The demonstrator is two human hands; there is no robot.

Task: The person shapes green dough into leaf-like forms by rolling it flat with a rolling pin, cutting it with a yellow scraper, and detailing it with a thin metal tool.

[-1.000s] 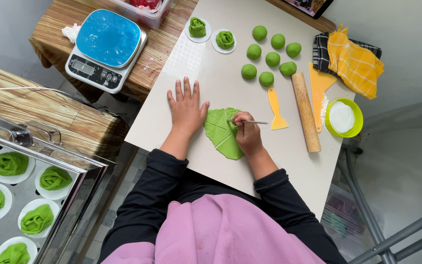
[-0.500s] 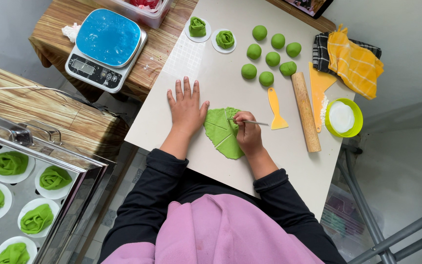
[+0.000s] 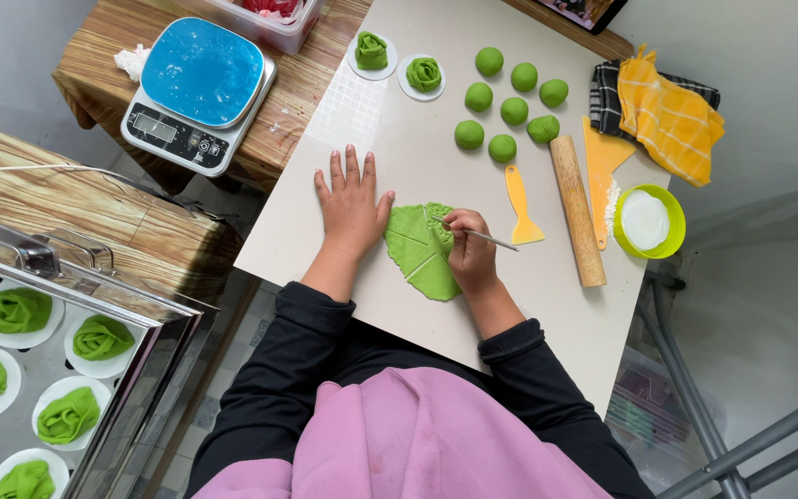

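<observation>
A thin tool (image 3: 491,239) is pinched in the right hand (image 3: 469,251) over the flat dough (image 3: 417,251), which lies mid-table near the front edge. The left hand (image 3: 351,205) is spread flat, empty, touching the dough's left edge. Dough balls (image 3: 508,103) are grouped toward the table's (image 3: 399,139) far edge.

seven green dough balls (image 3: 513,110), two shaped rolls (image 3: 371,51), one rolling pin (image 3: 576,210)

Green dough sheet (image 3: 422,254), blue-topped scale (image 3: 200,81), yellow striped cloth (image 3: 669,115), yellow scraper (image 3: 521,203)
</observation>
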